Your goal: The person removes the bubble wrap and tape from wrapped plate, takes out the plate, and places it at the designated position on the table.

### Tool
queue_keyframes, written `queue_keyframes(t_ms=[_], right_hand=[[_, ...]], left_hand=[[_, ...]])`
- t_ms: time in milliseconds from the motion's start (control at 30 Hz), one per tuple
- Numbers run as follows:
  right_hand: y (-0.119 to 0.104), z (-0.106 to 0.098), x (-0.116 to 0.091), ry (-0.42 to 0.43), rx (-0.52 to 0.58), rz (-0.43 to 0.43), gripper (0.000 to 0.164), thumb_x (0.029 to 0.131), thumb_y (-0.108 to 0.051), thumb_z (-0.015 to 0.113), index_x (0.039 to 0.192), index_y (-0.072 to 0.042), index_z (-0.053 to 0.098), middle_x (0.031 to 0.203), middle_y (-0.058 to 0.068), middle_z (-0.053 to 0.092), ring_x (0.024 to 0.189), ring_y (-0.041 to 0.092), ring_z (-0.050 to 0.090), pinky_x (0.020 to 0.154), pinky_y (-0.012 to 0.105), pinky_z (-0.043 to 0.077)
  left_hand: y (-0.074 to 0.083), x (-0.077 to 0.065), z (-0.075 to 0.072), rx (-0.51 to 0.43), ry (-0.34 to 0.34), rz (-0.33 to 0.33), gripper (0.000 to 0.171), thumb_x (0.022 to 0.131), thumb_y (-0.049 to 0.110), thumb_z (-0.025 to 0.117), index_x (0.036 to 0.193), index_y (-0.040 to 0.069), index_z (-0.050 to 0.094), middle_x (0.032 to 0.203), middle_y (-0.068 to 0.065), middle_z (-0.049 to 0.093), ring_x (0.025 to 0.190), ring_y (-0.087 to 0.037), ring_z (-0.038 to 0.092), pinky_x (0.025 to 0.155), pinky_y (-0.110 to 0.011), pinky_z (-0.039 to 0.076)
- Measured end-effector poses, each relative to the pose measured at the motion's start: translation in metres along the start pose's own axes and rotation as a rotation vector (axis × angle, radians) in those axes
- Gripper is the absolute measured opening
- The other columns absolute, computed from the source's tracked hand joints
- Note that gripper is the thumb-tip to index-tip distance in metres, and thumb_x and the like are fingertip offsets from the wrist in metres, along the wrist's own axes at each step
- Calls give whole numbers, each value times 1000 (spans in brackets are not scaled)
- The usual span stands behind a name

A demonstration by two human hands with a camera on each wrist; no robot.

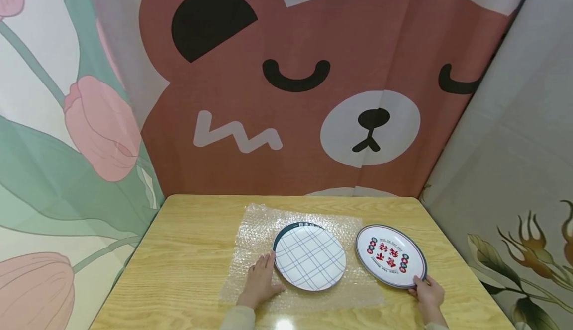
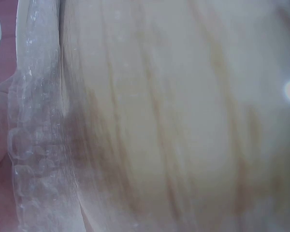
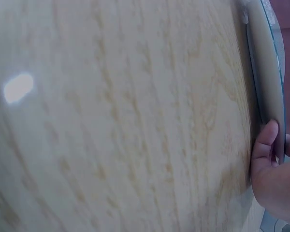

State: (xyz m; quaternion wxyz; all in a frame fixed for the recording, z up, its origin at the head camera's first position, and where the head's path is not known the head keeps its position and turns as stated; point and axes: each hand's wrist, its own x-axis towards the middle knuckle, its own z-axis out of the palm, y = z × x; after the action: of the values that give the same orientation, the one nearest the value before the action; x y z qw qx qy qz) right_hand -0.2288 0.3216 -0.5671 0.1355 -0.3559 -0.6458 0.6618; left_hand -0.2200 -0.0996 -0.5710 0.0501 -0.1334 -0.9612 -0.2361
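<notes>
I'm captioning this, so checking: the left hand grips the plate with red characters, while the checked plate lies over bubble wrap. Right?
Not quite: the right hand, not the left hand, grips the plate with red characters, as the head view shows. The checked plate does lie over bubble wrap.

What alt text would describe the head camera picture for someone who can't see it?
The right hand grips a white plate with red Chinese characters; the left hand is at the edge of a grid-patterned plate over bubble wrap. Behind the wood-grain table hangs a cartoon-bear backdrop.
</notes>
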Motion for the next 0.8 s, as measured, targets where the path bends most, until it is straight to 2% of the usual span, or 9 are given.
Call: queue_keyframes(t_ms=[267,367,500,667,733,800], right_hand=[[-2,-1,1,-19,-13,18,54,82,7,49,129,18,25,58,-2,47,42,7,52,46,23,51],[-4,0,2,5,-57,43,53,83,6,51,127,20,27,65,13,52,43,9,53,46,23,51],[-5,3,3,55,-130,65,48,83,4,52,123,21,32,83,30,50,43,10,52,45,24,50],[-5,2,2,89,-167,37,45,81,1,54,119,20,39,60,13,51,40,11,49,41,26,49],[-5,1,2,99,-199,15,44,81,-1,54,117,20,40,62,16,51,40,11,48,40,27,48],[-5,0,0,111,-252,-16,44,81,-4,54,117,19,42,76,27,53,45,14,48,42,28,47]], left_hand=[[-1,0,1,0,8,5,94,63,40,76,131,-8,34,129,-27,40,118,-43,35,91,-57,30],[0,-1,-1,-3,-2,1,94,63,40,76,132,-7,34,129,-27,40,119,-43,35,91,-58,30],[2,-1,-2,-3,-9,-3,93,63,40,76,132,-7,34,130,-27,39,119,-43,34,92,-58,30],[3,-1,-3,-1,-2,4,93,63,39,76,131,-8,34,129,-27,40,119,-43,35,91,-58,30],[3,-2,-3,1,0,6,93,63,39,76,131,-8,34,129,-27,40,119,-43,35,91,-58,31],[4,-2,-4,1,2,9,93,63,39,76,131,-8,34,128,-27,40,118,-43,35,91,-58,31]])
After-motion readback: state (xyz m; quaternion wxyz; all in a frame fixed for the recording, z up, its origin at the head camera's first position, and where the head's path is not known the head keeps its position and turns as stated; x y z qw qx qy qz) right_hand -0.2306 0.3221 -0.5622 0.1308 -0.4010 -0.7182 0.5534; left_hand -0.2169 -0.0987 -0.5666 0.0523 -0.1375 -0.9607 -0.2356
